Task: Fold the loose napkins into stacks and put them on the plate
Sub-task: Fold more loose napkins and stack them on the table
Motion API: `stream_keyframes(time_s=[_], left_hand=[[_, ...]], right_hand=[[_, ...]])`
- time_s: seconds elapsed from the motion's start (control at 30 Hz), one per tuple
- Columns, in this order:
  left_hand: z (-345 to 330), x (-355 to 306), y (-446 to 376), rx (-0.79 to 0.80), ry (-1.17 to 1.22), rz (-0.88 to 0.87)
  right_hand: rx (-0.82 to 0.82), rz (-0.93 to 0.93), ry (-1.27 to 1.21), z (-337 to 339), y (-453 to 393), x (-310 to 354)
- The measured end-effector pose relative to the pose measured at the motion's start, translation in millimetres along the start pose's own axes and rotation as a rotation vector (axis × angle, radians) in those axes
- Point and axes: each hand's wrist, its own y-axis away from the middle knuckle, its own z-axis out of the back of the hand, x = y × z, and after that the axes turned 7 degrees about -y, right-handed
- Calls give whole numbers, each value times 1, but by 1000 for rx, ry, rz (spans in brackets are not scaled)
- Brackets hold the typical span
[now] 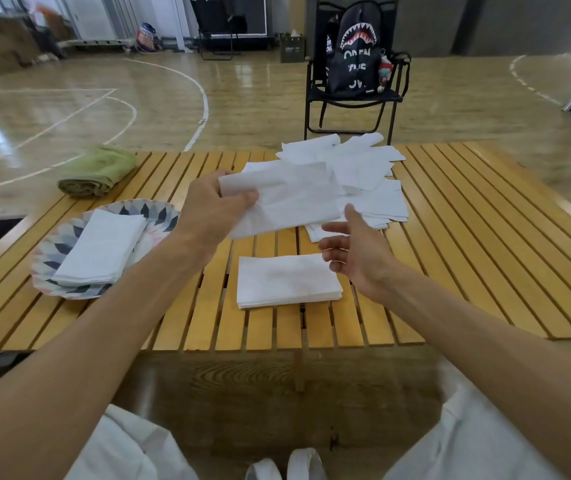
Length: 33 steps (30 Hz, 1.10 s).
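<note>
My left hand (213, 206) pinches one end of a white napkin (287, 199) and holds it above the slatted wooden table. My right hand (353, 251) hovers open just below and right of that napkin, fingers spread, holding nothing. A neat stack of folded napkins (287, 282) lies on the table under my right hand. Behind it a pile of loose napkins (360, 168) spreads across the far middle of the table. On the left a patterned plate (163, 211) carries another folded stack (100, 247).
A rolled green towel (98, 171) lies at the table's far left corner. The wooden table (467, 237) has bare slats on its right half. Beyond it stands a black folding chair (353, 98) with a backpack (357, 50) on the gym floor.
</note>
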Motion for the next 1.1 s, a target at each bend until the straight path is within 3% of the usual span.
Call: stream_keyframes(time_s=[0.07,0.17,0.4,0.9,0.97,1.1], left_hand=[[1,1,4,19,-10,-10],[1,4,10,36,-19,-15],[5,0,22,99,20,-61],[9,-6,38,213,17,-97],[11,-6,39,222,175,-33],[12,-2,34,137,552,291]], right_hand=[[67,-92,-174,3,1,8],[175,-82,-124,5,5,14],[234,2,-157,4,13,17],[164,-1,-152,7,11,22],[148,-8,-151,6,9,22],[203,-22,-177,2,12,25]])
